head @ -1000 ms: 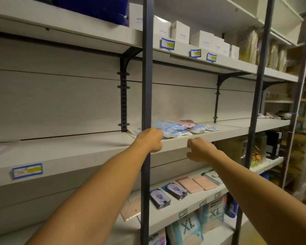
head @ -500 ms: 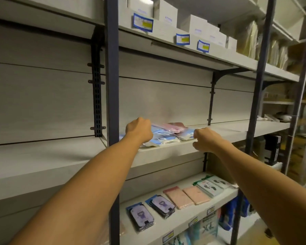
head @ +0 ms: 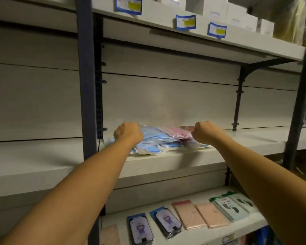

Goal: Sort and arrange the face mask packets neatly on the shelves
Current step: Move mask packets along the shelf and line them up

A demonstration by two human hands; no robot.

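A loose pile of face mask packets [head: 159, 141], blue ones on the left and pink ones [head: 179, 133] on the right, lies near the front of the middle shelf [head: 166, 158]. My left hand [head: 128, 132] is curled over the pile's left end, fingers on the blue packets. My right hand [head: 204, 132] is curled at the pile's right end, pinching the edge of the pink packets. Both forearms reach up to the shelf, and the fingertips are hidden behind the knuckles.
A dark upright post [head: 86, 76] stands just left of my left arm. The shelf below holds rows of packets: purple-printed [head: 140, 228], pink [head: 189, 214], green [head: 233, 207]. White boxes [head: 237, 16] and price labels [head: 185, 22] sit on the top shelf.
Both hands have moved forward from the shelf's front edge onto the pile, one at each end. The view has shifted closer and to the right.
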